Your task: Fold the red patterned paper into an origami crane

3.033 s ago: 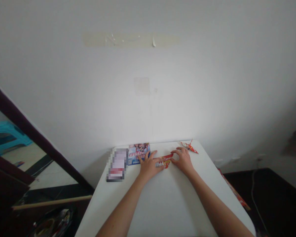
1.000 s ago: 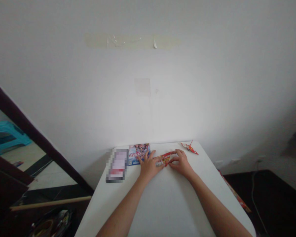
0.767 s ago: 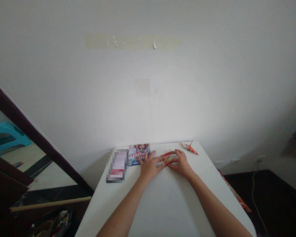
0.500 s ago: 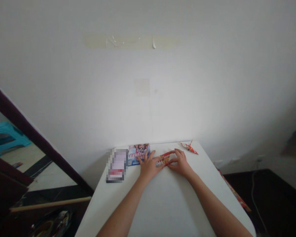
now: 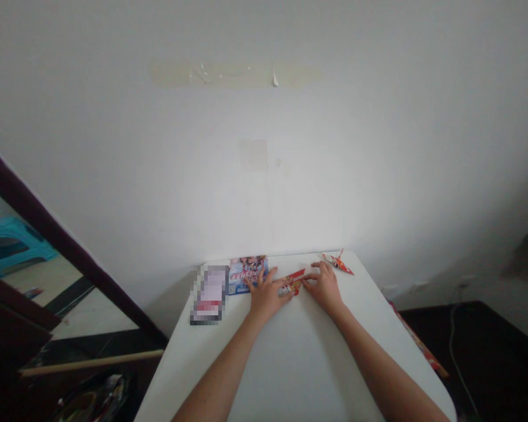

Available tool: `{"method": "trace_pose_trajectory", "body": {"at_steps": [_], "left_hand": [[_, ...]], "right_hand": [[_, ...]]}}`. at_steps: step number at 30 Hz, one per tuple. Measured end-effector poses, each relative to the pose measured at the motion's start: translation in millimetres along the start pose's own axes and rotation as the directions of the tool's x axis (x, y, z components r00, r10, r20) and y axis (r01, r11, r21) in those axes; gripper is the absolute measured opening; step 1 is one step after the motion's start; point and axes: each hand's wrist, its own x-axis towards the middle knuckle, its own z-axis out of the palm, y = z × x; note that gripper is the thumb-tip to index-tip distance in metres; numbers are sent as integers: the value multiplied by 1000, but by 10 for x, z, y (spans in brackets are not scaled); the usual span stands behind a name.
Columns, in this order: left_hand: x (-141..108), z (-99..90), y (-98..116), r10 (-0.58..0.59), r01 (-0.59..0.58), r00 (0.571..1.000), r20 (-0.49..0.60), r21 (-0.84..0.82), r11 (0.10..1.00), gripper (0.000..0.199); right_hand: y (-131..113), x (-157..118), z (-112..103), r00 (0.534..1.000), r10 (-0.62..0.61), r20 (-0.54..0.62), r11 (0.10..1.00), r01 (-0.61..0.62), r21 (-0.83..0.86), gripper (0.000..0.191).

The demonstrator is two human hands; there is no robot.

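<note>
A strip of folded red-and-white printed paper point(image 5: 296, 278) lies on the white table. My left hand point(image 5: 267, 298) rests palm down over its left part, fingers spread, thumb along the near edge. Its other fingertips reach onto a blue printed leaflet point(image 5: 238, 280). At the strip's right end is my right hand point(image 5: 324, 287); index finger and thumb are close together at the paper's edge, with the other fingers bent above. Just beyond that hand, a folded red-and-white paper crane point(image 5: 339, 264) lies near the table's back right corner.
A phone point(image 5: 209, 295), blurred out, lies left of the leaflet. The white table point(image 5: 286, 363) stands against a pale wall point(image 5: 356, 146) with old tape on it. At left, a dark-framed mirror point(image 5: 92, 275) leans and shows a blue stool point(image 5: 15, 243).
My right hand has drawn slightly right, uncovering the paper's pointed right end. Its index finger and thumb have come closer together. My left hand has stayed in place.
</note>
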Motion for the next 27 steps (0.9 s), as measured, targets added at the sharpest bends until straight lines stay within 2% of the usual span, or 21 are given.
{"method": "trace_pose_trajectory", "body": {"at_steps": [6,13,22,27], "left_hand": [[9,23,-22,13,-14,1000,-20,-38,999,40],[10,15,-15,11,-11,1000,-4,-50,999,42],[15,14,-21,16,-16,1000,2,-21,1000,42],[4,17,-51,52,-52,999,6,-33,998,42]], "right_hand": [[15,8,20,998,18,-54,999,-20,-39,21],[-12,2,16,997,50,-52,995,-55,-83,29],[31,7,90,993,41,-113,993,-53,-107,32],[13,1,81,993,51,-106,992,-63,-108,34]]}}
